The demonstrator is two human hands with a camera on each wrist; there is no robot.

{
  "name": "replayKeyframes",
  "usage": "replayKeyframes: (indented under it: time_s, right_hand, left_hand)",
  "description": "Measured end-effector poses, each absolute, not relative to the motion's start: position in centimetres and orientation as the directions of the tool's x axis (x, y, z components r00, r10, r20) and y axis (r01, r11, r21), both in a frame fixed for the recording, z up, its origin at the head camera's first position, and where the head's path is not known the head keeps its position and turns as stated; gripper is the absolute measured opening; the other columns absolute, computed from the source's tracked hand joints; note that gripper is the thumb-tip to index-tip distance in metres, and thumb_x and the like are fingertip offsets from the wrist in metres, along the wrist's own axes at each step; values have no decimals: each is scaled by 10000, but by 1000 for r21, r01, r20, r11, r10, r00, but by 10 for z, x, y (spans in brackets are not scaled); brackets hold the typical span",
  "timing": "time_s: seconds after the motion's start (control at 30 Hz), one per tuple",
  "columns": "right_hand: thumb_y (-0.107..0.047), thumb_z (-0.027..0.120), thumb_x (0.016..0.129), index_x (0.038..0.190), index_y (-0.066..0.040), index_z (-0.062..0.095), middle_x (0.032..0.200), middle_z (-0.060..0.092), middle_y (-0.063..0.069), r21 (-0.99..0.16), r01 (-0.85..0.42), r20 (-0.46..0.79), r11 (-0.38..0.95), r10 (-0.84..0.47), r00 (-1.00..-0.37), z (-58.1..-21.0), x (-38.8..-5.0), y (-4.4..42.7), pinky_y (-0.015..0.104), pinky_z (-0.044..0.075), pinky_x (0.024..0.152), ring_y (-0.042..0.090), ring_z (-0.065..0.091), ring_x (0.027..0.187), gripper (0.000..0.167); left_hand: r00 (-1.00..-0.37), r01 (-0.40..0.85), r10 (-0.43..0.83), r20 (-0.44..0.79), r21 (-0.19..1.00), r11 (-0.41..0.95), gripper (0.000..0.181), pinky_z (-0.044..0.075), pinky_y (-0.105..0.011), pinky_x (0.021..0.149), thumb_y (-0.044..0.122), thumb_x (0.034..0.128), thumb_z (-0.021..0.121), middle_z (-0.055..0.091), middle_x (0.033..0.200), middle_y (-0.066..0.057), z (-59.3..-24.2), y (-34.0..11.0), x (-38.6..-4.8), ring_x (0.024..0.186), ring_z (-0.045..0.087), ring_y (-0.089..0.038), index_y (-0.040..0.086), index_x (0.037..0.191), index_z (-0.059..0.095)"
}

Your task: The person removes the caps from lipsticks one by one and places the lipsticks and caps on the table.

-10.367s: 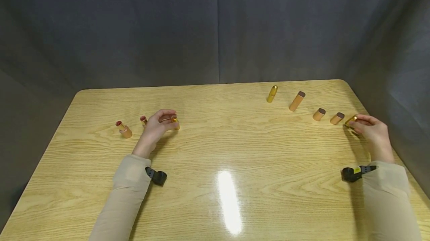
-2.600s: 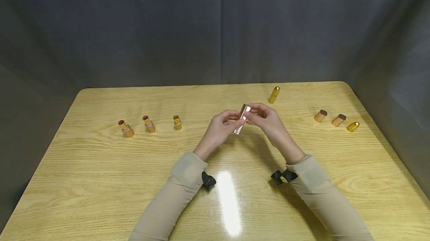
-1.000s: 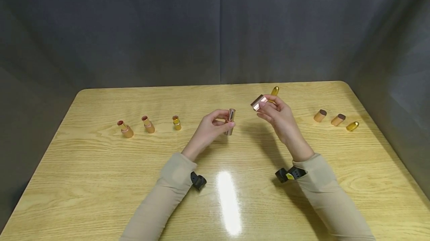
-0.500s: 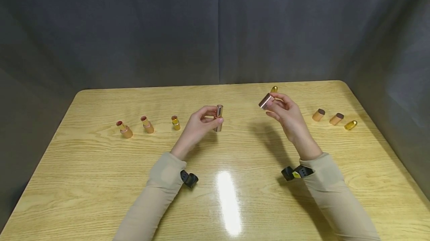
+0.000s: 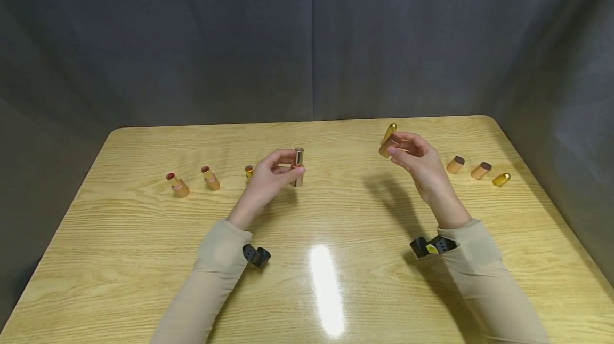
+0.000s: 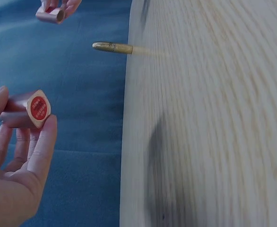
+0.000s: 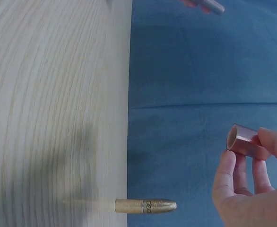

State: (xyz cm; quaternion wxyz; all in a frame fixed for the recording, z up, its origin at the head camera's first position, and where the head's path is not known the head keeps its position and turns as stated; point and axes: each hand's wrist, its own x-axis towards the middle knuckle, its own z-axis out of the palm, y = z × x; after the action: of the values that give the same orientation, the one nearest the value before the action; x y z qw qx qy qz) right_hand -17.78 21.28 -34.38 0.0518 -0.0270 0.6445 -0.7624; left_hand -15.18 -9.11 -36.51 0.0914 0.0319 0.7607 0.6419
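Observation:
My left hand (image 5: 263, 180) pinches an uncapped rose-gold lipstick (image 5: 298, 165) upright above the middle of the table. In the left wrist view, a red round label (image 6: 38, 108) shows on its base. Farther right, my right hand (image 5: 422, 165) holds a rose-gold lipstick cap (image 7: 245, 141) between thumb and fingers, tilted above the table. Its hollow end faces away from the palm in the right wrist view. Just behind that cap stands a gold capped lipstick (image 5: 391, 129), partly covered by it in the head view.
On the left stand two uncapped rose-gold lipsticks (image 5: 178, 186) and an uncapped gold one (image 5: 249, 171), partly hidden by the left hand. To the right, two rose-gold caps (image 5: 455, 165) stand beside a gold cap (image 5: 501, 179). A dark curtain (image 5: 307, 40) borders the table.
Both hands held the rose-gold lipstick together earlier; its cap came off. The hands have since moved apart, the left with the lipstick leftward, the right with the cap rightward.

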Motion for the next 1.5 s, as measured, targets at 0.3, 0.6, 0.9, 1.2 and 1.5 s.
replayKeyframes:
  time_s: [0.3, 0.6, 0.9, 1.2, 1.5]
  right_hand:
    - [32, 597, 901, 1002, -232, 643, 1000, 639, -129, -990, 15, 3, -143, -125, -992, -346, -179, 229, 109, 501, 787, -10, 636, 887, 287]
    - [-38, 666, 879, 1024, -211, 631, 989, 641, -153, -999, 12, -8, -40, -88, -996, -347, -180, 245, 92, 495, 796, -37, 622, 915, 229]
    - [-127, 691, 877, 1043, -247, 609, 968, 612, -195, -985, 26, -34, 169, -47, -998, -351, -183, 261, 66, 484, 760, -70, 606, 866, 220]
    - [-182, 655, 910, 1087, -243, 575, 948, 560, -277, -900, -18, 0, 435, -41, -999, -358, -188, 274, 65, 481, 740, -116, 569, 856, 203]
    - [-199, 635, 925, 1267, -1, 516, 926, 512, -316, -830, -14, -13, 557, -44, -999, -368, -194, 288, 44, 452, 725, -170, 526, 831, 413]
  left_hand:
    - [-987, -69, 135, -92, 984, 166, 446, 509, -281, 861, 177, 909, 659, 556, 1247, -123, -361, -107, -147, 1104, 608, -236, 92, 1323, 517]
    - [-990, -67, 115, -87, 984, 166, 453, 514, -254, 854, 170, 912, 653, 554, 1252, -110, -361, -116, -145, 1071, 610, -162, 86, 1333, 509]
    - [-992, -60, 101, -79, 983, 174, 461, 510, -218, 845, 184, 912, 654, 559, 1247, -97, -360, -125, -145, 1054, 608, -121, 78, 1335, 506]
    - [-994, -59, 76, -73, 983, 172, 445, 512, -183, 807, 142, 912, 646, 564, 1206, -64, -359, -132, -146, 959, 602, -16, 50, 1325, 509]
    - [-994, -65, 70, -78, 983, 173, 435, 485, -217, 780, 166, 921, 638, 567, 1145, 26, -359, -138, -144, 939, 601, 21, 58, 1322, 508]
